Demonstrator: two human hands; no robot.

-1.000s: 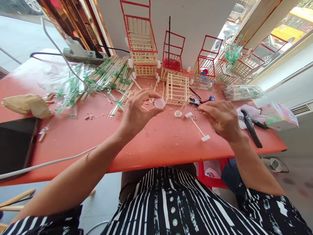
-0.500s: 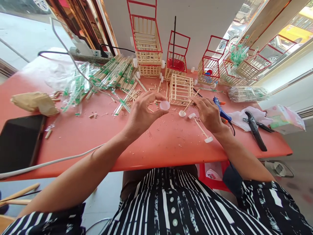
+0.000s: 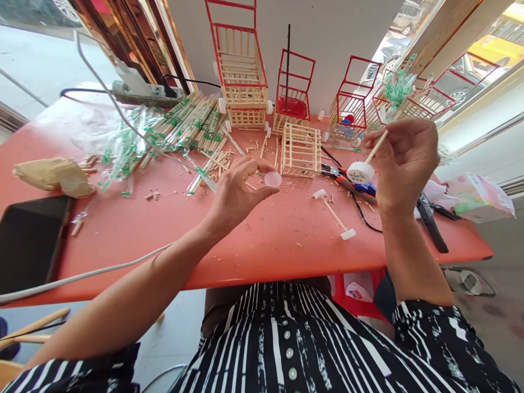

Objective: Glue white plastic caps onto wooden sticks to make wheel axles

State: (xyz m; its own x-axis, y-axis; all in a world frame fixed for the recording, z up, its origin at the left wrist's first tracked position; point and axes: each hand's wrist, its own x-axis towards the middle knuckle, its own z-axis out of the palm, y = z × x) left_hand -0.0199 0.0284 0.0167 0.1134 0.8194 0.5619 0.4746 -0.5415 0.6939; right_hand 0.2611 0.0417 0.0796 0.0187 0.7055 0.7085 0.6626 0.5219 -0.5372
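Between thumb and fingertips, my left hand [image 3: 241, 191] holds a round whitish cap [image 3: 272, 179] above the table. My right hand [image 3: 405, 158] is raised at the right, pinching a wooden stick [image 3: 377, 146] that has a white round cap [image 3: 360, 173] with small markings on its lower end. A second stick [image 3: 334, 213] with a white cap at each end lies on the table between my hands. Behind it sits a small crate of wooden sticks [image 3: 301, 150].
Stick carts with red frames [image 3: 243, 65] line the wall. Wrapped sticks [image 3: 192, 120] lie back left, a black tablet [image 3: 35, 240] at the left edge. Pliers, a blue glue gun [image 3: 365, 189] and its cord are near my right hand. A white cable [image 3: 102, 266] crosses the front left.
My right hand has lifted the capped stick off the table and moved up and to the right. The pliers now show. My left hand has barely moved.
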